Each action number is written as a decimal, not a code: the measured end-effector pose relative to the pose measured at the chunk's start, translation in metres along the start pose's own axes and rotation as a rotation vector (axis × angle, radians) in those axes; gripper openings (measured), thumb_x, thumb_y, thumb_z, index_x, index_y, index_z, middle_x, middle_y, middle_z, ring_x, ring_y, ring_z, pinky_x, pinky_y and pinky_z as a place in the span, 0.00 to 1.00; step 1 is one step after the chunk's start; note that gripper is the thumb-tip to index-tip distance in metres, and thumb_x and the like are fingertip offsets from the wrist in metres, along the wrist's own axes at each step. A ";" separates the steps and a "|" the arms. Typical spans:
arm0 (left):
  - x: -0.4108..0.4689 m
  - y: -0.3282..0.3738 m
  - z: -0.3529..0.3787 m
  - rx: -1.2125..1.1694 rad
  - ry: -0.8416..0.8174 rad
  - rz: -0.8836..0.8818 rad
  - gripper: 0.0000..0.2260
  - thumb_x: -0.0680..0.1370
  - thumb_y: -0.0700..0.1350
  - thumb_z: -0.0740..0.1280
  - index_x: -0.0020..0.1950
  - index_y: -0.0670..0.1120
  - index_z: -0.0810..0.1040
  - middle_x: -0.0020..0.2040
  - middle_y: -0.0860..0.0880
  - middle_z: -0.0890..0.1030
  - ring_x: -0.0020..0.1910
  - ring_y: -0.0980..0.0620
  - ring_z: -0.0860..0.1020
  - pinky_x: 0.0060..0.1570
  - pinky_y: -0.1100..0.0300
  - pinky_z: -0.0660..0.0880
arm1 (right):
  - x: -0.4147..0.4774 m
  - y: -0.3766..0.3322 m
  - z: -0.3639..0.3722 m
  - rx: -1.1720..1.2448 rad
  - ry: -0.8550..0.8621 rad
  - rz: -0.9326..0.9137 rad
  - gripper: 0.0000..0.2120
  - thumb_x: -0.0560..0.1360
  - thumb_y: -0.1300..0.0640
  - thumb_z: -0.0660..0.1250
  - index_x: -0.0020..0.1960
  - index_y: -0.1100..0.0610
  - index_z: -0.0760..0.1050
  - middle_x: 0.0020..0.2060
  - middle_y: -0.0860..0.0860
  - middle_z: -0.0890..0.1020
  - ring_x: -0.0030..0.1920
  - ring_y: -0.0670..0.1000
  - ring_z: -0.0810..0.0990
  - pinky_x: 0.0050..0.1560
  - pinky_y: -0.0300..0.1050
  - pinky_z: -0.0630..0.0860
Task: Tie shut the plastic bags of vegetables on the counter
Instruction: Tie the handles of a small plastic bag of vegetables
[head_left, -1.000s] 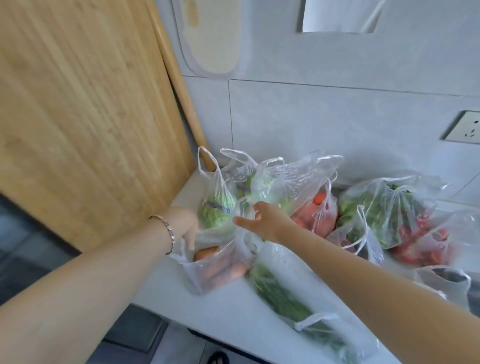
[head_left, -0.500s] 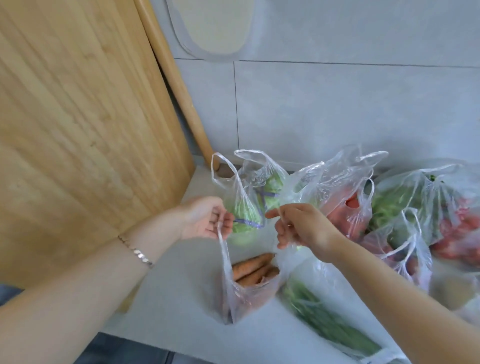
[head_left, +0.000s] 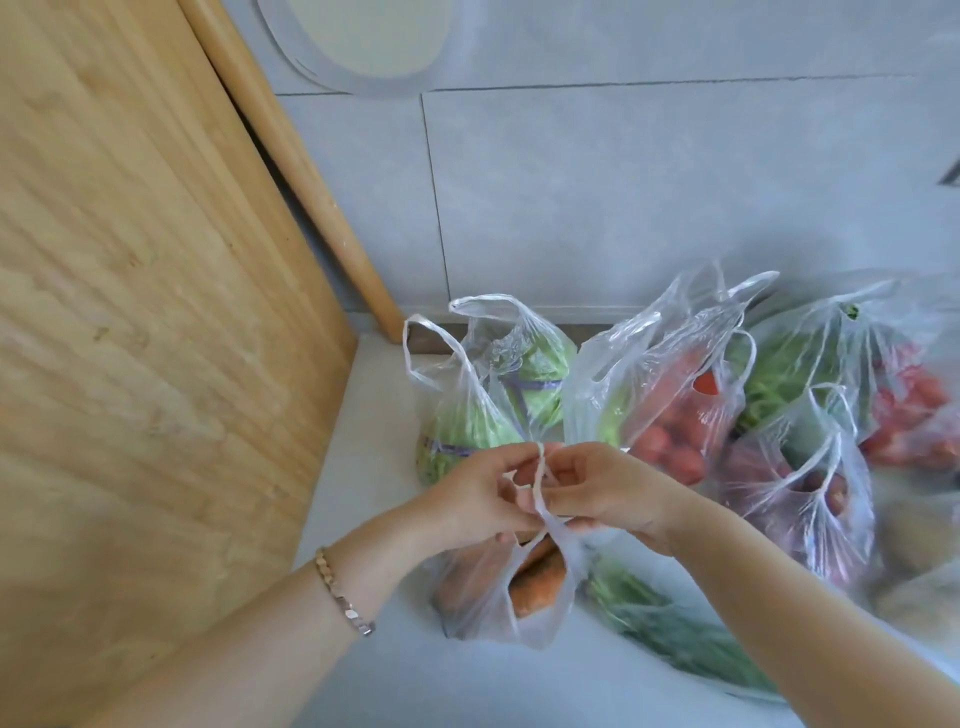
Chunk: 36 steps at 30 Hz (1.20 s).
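A clear plastic bag of carrots (head_left: 511, 592) stands on the white counter (head_left: 363, 467) in front of me. My left hand (head_left: 475, 501) and my right hand (head_left: 605, 491) meet just above it, each pinching one of its handle loops, and the two loops cross between my fingers. Behind it stand a bag of green cabbage (head_left: 483, 395) and a bag of tomatoes (head_left: 670, 395), both with loose, open handles. A bag of long green vegetables (head_left: 680, 639) lies flat to the right of the carrot bag.
More bags stand at the right: one with purplish vegetables (head_left: 810, 488), one with greens and red produce (head_left: 852, 374). A large wooden board (head_left: 145, 312) leans at the left against the grey tiled wall (head_left: 623, 197). The counter's near part is bare.
Both hands lifted the carrot bag's handles apart, then brought them together above the bag and crossed them. The view tilted down and closer.
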<state>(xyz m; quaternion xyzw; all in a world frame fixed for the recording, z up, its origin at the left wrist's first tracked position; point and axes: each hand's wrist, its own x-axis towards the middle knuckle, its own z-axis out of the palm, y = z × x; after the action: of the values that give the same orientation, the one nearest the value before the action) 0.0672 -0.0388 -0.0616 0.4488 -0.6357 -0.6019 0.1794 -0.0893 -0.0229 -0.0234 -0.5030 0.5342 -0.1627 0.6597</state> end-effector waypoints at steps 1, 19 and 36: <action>0.002 -0.001 0.000 0.024 0.017 0.023 0.19 0.64 0.35 0.74 0.49 0.54 0.78 0.46 0.40 0.81 0.42 0.50 0.78 0.45 0.53 0.77 | 0.002 -0.001 -0.002 -0.072 0.052 0.016 0.05 0.69 0.59 0.71 0.43 0.60 0.79 0.32 0.49 0.78 0.34 0.45 0.77 0.35 0.34 0.73; -0.024 -0.022 -0.003 0.158 0.059 -0.142 0.12 0.71 0.45 0.68 0.28 0.46 0.76 0.20 0.54 0.66 0.21 0.59 0.62 0.25 0.71 0.60 | 0.059 0.081 -0.031 0.557 0.283 0.314 0.13 0.71 0.67 0.68 0.33 0.59 0.66 0.20 0.49 0.64 0.18 0.45 0.63 0.19 0.33 0.64; -0.024 -0.112 0.029 1.017 -0.005 -0.254 0.43 0.64 0.69 0.66 0.74 0.62 0.50 0.73 0.50 0.54 0.67 0.47 0.66 0.60 0.55 0.70 | 0.065 0.150 0.018 -0.893 0.040 -0.171 0.46 0.57 0.26 0.53 0.72 0.44 0.57 0.69 0.43 0.63 0.69 0.52 0.58 0.69 0.47 0.61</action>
<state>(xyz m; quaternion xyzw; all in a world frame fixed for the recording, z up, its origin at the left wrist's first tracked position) 0.0970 0.0116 -0.1643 0.5513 -0.7886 -0.2354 -0.1370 -0.0977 0.0028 -0.1854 -0.7771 0.5214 0.0199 0.3520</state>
